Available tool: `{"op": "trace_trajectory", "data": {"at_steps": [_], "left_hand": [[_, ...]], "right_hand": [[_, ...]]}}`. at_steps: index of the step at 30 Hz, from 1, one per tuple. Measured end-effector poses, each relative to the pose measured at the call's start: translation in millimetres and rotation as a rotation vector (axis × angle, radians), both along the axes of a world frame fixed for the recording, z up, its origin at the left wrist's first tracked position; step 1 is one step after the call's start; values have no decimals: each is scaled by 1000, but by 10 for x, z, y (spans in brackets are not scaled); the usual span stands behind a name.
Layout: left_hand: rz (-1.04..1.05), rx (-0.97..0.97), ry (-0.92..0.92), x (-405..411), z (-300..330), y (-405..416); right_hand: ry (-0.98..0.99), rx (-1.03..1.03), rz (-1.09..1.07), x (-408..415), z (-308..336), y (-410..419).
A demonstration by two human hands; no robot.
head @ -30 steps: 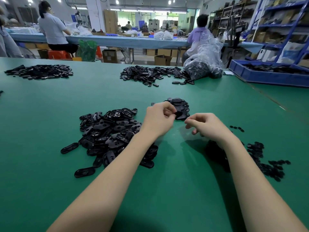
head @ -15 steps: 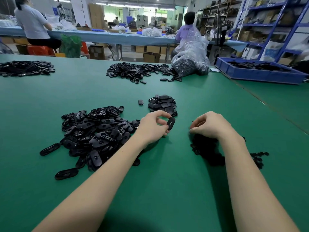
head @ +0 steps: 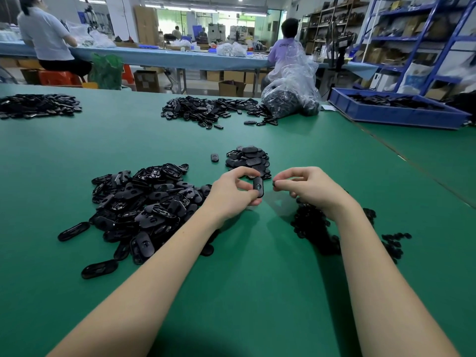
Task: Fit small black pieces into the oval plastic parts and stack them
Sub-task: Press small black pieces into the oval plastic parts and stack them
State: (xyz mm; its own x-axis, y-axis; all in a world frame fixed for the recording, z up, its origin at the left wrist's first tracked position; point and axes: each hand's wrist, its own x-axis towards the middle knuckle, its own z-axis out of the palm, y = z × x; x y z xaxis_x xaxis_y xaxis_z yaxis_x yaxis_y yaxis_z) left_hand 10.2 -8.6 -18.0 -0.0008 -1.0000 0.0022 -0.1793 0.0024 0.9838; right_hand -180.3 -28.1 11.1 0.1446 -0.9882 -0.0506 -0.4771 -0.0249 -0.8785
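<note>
Just in front of the small stack of finished parts (head: 248, 159), I see the left hand (head: 230, 193) pinching one oval plastic part (head: 258, 186) upright between curled thumb and fingers, its open face turned toward the right hand (head: 307, 188). The right hand's thumb and forefinger are closed on a small black piece (head: 275, 183), held just beside the oval part but not quite touching it; its other fingers curl under the palm. To the left of the stack lies a large loose heap of oval parts (head: 144, 204), spread flat on the green table (head: 231, 292). To the right of the stack, under the right wrist, sits a scatter of small black pieces (head: 314, 228). A single oval part (head: 214, 157) rests alone just left of the stack. Beyond the stack I make out another heap (head: 206, 110), a clear plastic bag (head: 291, 91) of black parts and a blue tray (head: 396, 113). Two seated workers face away at a far bench.
</note>
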Motion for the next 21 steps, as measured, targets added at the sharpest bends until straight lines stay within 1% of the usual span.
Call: {"op": "trace_trajectory", "data": {"at_steps": [7,13,17,21], "left_hand": [[-31,36,160,-10,32,1],[-59,75,255,2,79,13],[-72,66,230,15,73,0],[-18,22,128,33,40,-24]], "right_hand": [[-66,49,7,54,0,4],[-41,45,8,64,-2,-15],[3,53,35,83,-10,-10],[-20,38,18,78,4,-20]]}}
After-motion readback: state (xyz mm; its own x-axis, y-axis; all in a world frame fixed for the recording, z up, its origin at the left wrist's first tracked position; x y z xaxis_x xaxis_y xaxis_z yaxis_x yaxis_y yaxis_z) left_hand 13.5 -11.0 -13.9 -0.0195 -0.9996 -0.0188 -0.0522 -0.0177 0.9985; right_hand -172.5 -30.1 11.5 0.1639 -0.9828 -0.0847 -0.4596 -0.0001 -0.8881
